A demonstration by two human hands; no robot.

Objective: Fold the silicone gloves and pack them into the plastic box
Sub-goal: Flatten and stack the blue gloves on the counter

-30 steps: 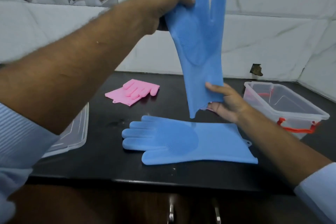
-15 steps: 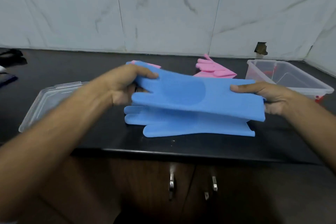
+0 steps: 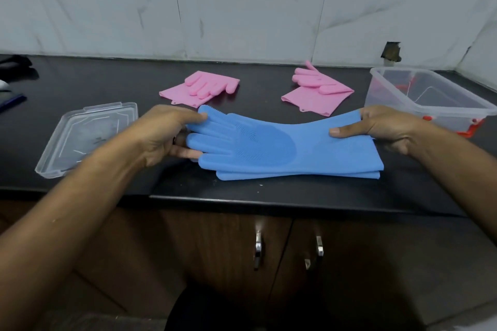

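Two hands grip my top blue silicone glove (image 3: 271,142): left hand (image 3: 164,133) pinching its fingers, right hand (image 3: 382,126) its cuff, over another blue glove (image 3: 295,176) on the black countertop (image 3: 107,80), near the open plastic box (image 3: 430,99)

- Bare black countertop (image 3: 88,83) along the back left, open for passing.
- Clear flat plastic lid (image 3: 88,137) blocking the near left.
- Two folded pink silicone gloves (image 3: 200,87) (image 3: 317,88) behind centre, well apart, with an open lane between.
- Clear open-topped plastic box with red clips (image 3: 427,99) filling the right end; reachable from above.
- Stacked blue silicone gloves (image 3: 282,148) spanning the front centre.
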